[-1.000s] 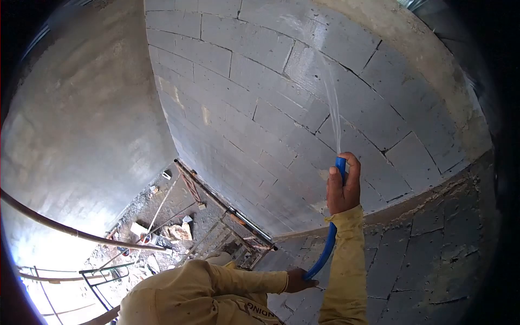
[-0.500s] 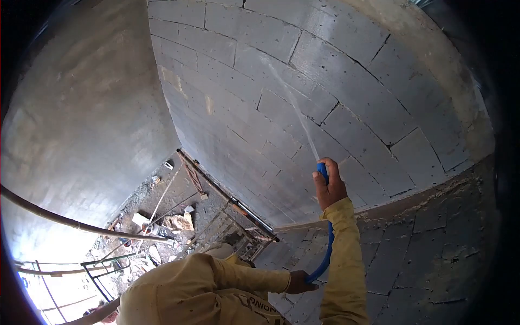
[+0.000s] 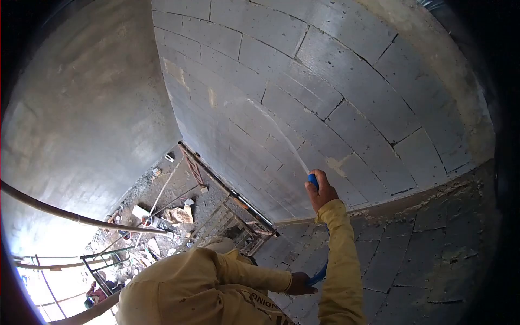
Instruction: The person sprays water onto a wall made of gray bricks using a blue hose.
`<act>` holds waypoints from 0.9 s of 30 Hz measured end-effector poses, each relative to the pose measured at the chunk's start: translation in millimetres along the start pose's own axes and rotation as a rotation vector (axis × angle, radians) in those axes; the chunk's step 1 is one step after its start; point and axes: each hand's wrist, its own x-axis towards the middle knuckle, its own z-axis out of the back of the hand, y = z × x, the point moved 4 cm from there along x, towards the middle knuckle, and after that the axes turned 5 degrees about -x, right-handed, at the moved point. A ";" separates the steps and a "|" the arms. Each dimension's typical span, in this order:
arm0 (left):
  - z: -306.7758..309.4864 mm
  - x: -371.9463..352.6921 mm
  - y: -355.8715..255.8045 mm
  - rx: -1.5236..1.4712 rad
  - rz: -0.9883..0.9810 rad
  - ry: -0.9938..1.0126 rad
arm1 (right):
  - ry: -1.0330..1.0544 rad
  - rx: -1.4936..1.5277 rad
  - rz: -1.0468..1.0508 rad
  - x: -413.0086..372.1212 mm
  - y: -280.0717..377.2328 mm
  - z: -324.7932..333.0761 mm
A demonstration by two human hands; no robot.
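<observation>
My right hand (image 3: 323, 192) is wrapped round the end of a blue hose (image 3: 319, 276), the thumb close to its mouth. A thin water jet (image 3: 281, 132) leaves the hose up and to the left and meets the grey block wall (image 3: 352, 92), which looks wet and shiny in places. Lower down, my left hand (image 3: 302, 284) is closed round the same hose. Part of the hose is hidden behind my right sleeve (image 3: 342, 244).
A smooth plastered wall (image 3: 86, 119) stands at left. Below are scaffold frames (image 3: 233, 195), rubble and scraps (image 3: 179, 215) on the ground. A long pole (image 3: 81, 218) crosses at left. Another person (image 3: 97, 292) is far below at lower left.
My right hand has moved slightly down and left with the hose end. The water jet now meets the wall lower and further left. My left hand stays closed on the hose.
</observation>
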 end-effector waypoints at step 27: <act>-15.6 -1.2 11.7 0.092 0.014 0.124 | 0.184 -0.127 -0.295 -16.1 -67.5 -41.4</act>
